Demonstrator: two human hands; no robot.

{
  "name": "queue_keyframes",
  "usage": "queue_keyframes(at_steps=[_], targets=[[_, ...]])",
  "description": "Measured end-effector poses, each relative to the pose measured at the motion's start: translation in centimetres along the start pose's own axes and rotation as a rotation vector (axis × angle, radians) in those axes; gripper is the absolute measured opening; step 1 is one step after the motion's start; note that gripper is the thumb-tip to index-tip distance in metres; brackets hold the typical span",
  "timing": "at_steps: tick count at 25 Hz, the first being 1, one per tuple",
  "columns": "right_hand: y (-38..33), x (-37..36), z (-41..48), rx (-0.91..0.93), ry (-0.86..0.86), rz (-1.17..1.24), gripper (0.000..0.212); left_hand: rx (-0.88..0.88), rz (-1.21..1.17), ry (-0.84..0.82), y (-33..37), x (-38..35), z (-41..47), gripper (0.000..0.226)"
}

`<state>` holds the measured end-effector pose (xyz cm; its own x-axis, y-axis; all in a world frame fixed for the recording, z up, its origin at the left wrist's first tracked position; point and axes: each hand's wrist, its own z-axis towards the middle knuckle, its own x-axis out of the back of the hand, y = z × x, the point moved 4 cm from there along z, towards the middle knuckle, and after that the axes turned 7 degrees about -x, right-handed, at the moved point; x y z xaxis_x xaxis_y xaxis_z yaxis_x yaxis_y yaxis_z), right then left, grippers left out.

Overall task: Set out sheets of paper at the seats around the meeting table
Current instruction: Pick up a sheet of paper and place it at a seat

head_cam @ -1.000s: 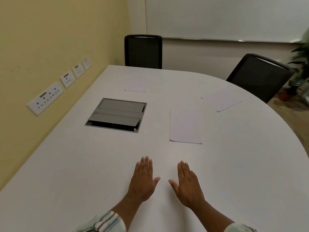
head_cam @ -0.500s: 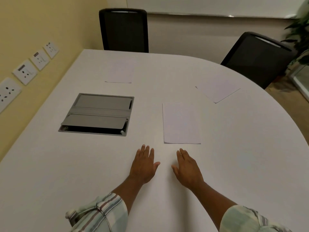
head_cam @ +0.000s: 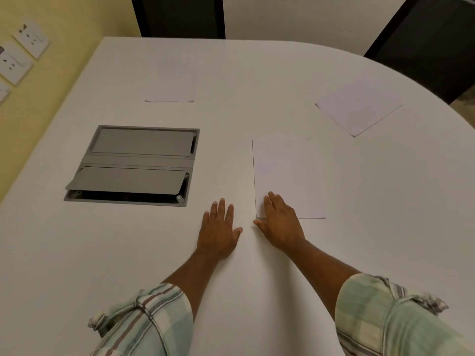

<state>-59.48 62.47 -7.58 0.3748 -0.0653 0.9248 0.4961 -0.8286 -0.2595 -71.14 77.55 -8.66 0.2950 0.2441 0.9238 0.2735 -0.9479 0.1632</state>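
Both hands lie flat with fingers spread wide, so neither has a grip on anything. Near the middle of the frame, the right hand rests with its fingertips on the lower left corner of the near sheet of paper, while its thumb touches the white worktop just below that corner. Just to its left, the left hand lies on the bare worktop, close to the sheet but apart from it. A second sheet lies in the upper right of the frame, turned at a slant, near a dark chair. A third sheet lies in the upper middle, below another dark chair. A grey cable box is set into the worktop at the middle left. Wall sockets sit on the yellow wall at the upper left.
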Motion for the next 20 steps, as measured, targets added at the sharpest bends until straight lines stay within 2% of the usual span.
queue_keyframes(at_steps=[2, 6, 10, 15, 18, 20], targets=[[0.5, -0.9, 0.6, -0.016, -0.024, -0.025, 0.071, 0.029, -0.002, 0.021, 0.1, -0.9, 0.1, 0.080], [0.4, -1.3, 0.7, -0.003, 0.039, -0.113, 0.044, 0.066, -0.026, 0.054, 0.6, -1.5, 0.4, 0.080], [-0.1, -0.4, 0.9, -0.004, 0.091, -0.083, 0.020, 0.069, -0.019, 0.036, 0.4, -1.5, 0.4, 0.080], [0.6, 1.6, 1.6, -0.183, 0.171, 0.139, 0.023, 0.073, -0.026, 0.002, 0.4, -1.2, 0.6, 0.083], [1.4, 3.1, 1.5, -0.275, 0.285, 0.270, 0.017, 0.047, -0.071, -0.025, -0.1, -0.9, 0.5, 0.085], [2.1, 4.3, 1.1, -0.314, 0.386, 0.373, 0.024, 0.034, -0.103, -0.067, -0.4, -0.4, 0.6, 0.088]])
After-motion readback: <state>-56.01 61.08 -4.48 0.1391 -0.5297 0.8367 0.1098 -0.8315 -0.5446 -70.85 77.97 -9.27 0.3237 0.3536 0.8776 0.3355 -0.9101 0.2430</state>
